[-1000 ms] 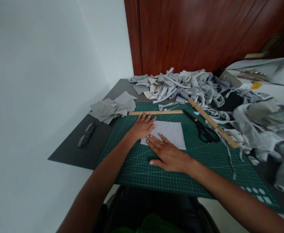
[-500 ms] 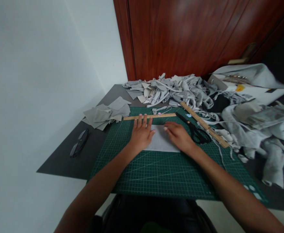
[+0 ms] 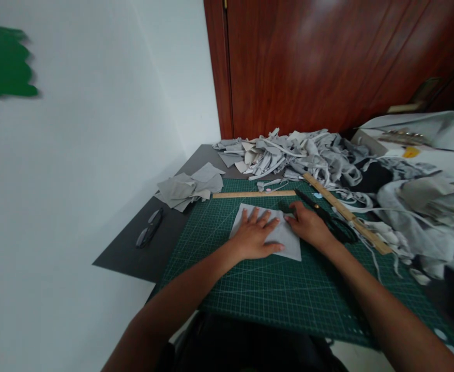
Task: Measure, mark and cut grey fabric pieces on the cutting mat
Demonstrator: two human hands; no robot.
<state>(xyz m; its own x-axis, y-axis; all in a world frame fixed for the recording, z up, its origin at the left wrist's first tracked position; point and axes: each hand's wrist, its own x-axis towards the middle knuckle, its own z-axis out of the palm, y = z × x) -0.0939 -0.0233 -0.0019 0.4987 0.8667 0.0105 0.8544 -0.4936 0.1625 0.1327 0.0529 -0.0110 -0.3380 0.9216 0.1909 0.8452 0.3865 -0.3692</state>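
A light grey piece of fabric (image 3: 288, 239) lies on the green cutting mat (image 3: 266, 294), in front of me. My left hand (image 3: 256, 235) rests flat on it with fingers spread. At the fabric's upper right edge, my right hand (image 3: 308, 223) has its fingers bent and its thumb on the cloth, which puckers slightly there; the fingers appear to pinch the edge. Black-handled scissors (image 3: 337, 227) lie just right of my right hand. Beyond the fabric, a wooden ruler (image 3: 254, 195) lies across the mat.
A second wooden ruler (image 3: 345, 212) slants at right. Stacked grey fabric pieces (image 3: 190, 186) and glasses (image 3: 149, 228) are on the left. Heaped fabric scraps (image 3: 289, 152) line the back, beside a white box (image 3: 378, 144). More grey cloth (image 3: 424, 206) piles up at right.
My left hand has moved from the fabric's left side onto its middle. The fabric is turned at a different angle. My right hand stays at its upper right, and the view has shifted left.
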